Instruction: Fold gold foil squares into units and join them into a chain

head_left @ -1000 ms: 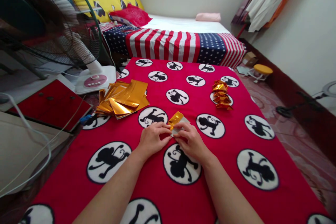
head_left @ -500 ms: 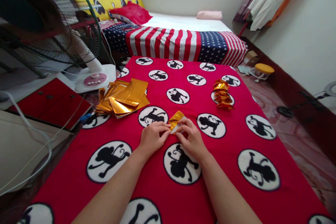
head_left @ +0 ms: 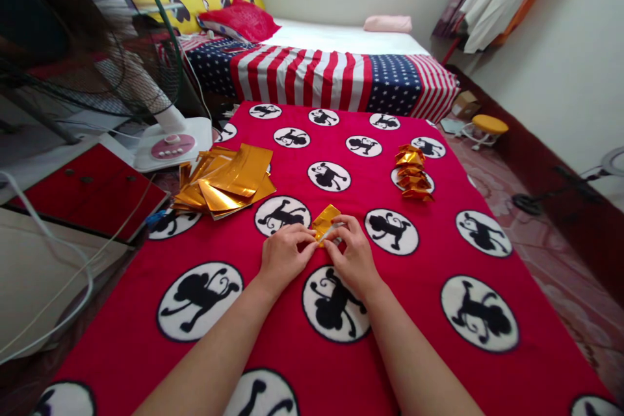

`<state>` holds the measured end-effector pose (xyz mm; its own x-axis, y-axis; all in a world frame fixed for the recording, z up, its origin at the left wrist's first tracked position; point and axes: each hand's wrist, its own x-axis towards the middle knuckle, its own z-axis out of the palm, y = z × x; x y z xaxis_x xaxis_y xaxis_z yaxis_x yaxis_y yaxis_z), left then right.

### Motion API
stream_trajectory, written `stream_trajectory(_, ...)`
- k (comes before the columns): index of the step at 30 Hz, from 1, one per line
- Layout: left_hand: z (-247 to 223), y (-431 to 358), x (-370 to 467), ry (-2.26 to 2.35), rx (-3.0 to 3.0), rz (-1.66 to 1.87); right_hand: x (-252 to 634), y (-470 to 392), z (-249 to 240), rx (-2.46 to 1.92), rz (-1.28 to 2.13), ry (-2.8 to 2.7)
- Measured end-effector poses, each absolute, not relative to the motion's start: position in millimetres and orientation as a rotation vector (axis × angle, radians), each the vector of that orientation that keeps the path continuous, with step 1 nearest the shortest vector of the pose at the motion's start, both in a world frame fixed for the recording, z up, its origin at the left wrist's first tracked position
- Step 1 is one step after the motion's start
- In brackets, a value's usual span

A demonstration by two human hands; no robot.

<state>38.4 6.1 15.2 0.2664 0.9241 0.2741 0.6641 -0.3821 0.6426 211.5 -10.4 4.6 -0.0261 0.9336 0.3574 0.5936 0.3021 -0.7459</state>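
A sheet of gold foil paper (head_left: 325, 220), partly folded with a little of its pale underside showing, lies on the red cloth between my hands. My left hand (head_left: 288, 253) pinches its lower left edge with thumb and fingers. On the opposite side, my right hand (head_left: 355, 253) grips the lower right edge, thumb and fingertips close to those of the left. Flat gold foil sheets (head_left: 229, 179) are heaped loosely at the left. Over on the right stands a row of folded gold paper pieces (head_left: 412, 172), nested against each other.
The red cloth with monkey prints (head_left: 312, 143) covers the surface before me. A running fan (head_left: 170, 123) stands at the left beside a red panel (head_left: 92, 185). Behind is a bed (head_left: 312, 75) with a flag-patterned cover. A yellow stool (head_left: 490, 124) is on the floor at right.
My right fingers have pressed the paper's right side inward, so less of the pale underside shows. The view has shifted slightly; the heap and the folded row stay put.
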Motion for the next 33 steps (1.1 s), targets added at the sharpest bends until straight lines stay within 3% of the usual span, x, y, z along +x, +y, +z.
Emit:
stream_trajectory(21,14.4,5.7,38.1,1.432,2.111,0.890,206.0,-10.5,0.8,-1.469,0.377,-1.756)
stream_trajectory(33,14.8,9.5,31.4,1.348,2.084,0.794,215.8,-13.6,7.3,-1.398,0.592,-1.736)
